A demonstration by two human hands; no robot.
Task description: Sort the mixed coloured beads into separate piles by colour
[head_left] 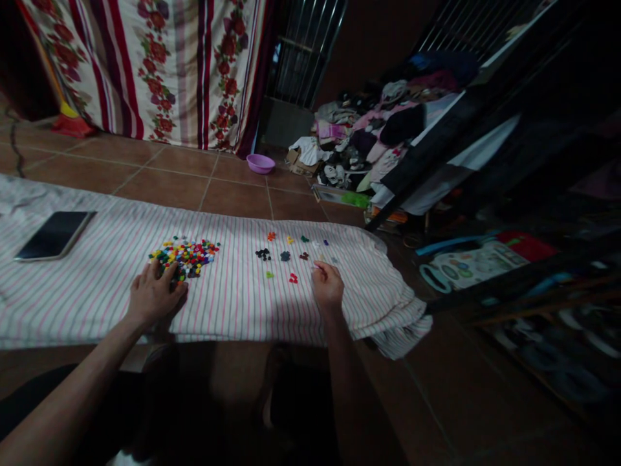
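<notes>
Left hand (155, 294): palm down, fingers spread and loose, touching the near-left edge of the mixed pile (196, 251).
Right hand (328, 283): well right of the pile, fingers curled in, thumb near forefinger; whether a piece is pinched there, I cannot tell.
Striped cloth (233, 304): under the pile; soft, rumpled fabric, pale with thin pink and grey lines.
Mixed pile: tiny, chunky, plastic-looking bits, loosely heaped; red, yellow, green, blue, orange, white.
Nearest clusters: right of the pile, lime pieces (270, 275) and red pieces (294, 278).
Middle clusters: black pieces (263, 254), dark grey pieces (285, 256), brown pieces (304, 256).
Farther clusters: orange pieces (272, 236), yellow pieces (290, 239), dark green pieces (305, 239).
Phone (55, 235): left of the pile; flat, smooth, dark-faced rectangle.
Basin (261, 164): beyond the pile, to the right; round, purple, on floor tiles (237, 189).
Curtain (189, 77): beyond the pile; hanging folds, maroon stripes, rose print.
</notes>
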